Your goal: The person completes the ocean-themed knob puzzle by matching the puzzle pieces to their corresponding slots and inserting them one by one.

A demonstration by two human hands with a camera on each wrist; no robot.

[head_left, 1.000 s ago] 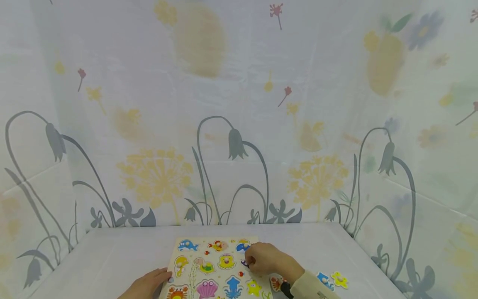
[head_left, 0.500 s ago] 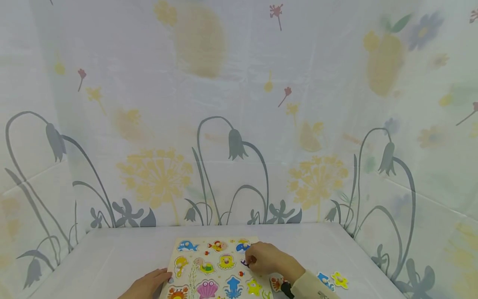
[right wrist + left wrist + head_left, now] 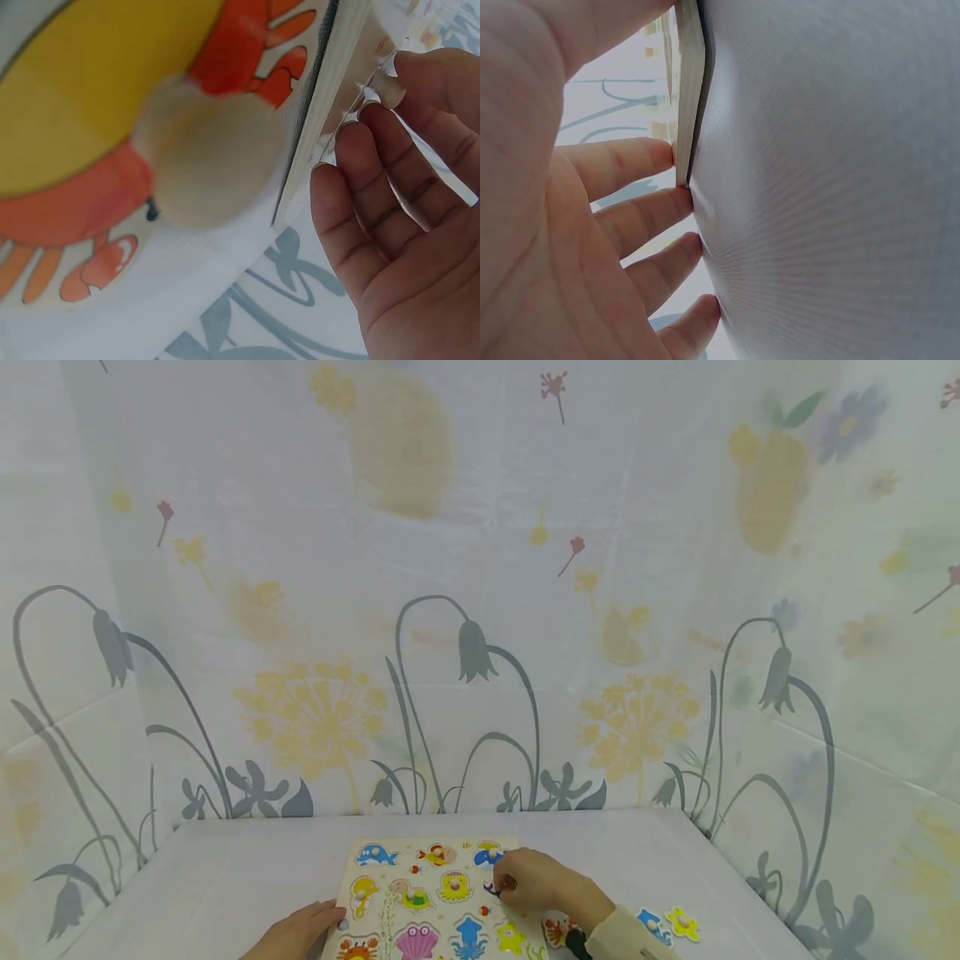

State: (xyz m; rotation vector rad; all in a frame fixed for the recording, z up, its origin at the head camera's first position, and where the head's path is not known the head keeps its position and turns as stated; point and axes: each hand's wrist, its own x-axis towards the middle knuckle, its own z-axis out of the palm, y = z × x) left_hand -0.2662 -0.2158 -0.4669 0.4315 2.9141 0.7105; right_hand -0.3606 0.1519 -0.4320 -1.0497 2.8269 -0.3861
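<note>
1. The left hand (image 3: pixel 300 929) lies flat, fingers straight against the near-left edge of the puzzle board (image 3: pixel 390 870); it should brace there.
2. The right hand (image 3: pixel 542 881) pinches a purple piece (image 3: pixel 491 888) at its fingertips over the board's right side; it should lower the piece level.
</note>
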